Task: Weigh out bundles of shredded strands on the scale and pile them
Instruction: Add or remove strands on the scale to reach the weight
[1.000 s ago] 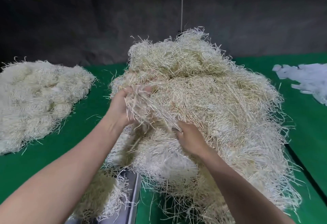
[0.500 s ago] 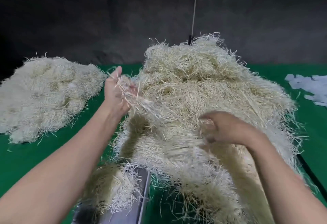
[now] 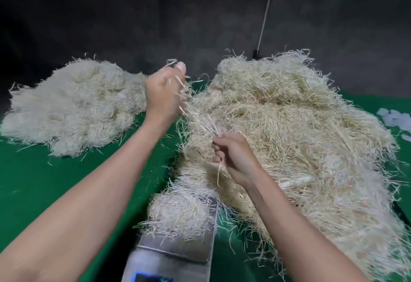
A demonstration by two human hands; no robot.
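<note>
A big heap of pale shredded strands (image 3: 300,130) fills the right half of the green table. My left hand (image 3: 163,94) is raised at the heap's left edge and grips the top of a thin bundle of strands (image 3: 198,117). My right hand (image 3: 233,156), lower and over the heap's near slope, pinches the bundle's other end, so it stretches between both hands. A metal scale (image 3: 178,252) stands at the bottom centre with a small bundle of strands (image 3: 180,212) lying on its pan. A flatter pile of strands (image 3: 73,105) lies at the left.
The green table surface (image 3: 55,183) shows between the left pile and the scale. White scraps (image 3: 393,119) lie at the right edge. A dark wall rises behind the table, and a thin white cord (image 3: 266,10) hangs down behind the big heap.
My left hand has lifted the bundle higher. My right hand moved left off the heap and took hold of the bundle's lower end. The view tilted down, showing more of the scale.
</note>
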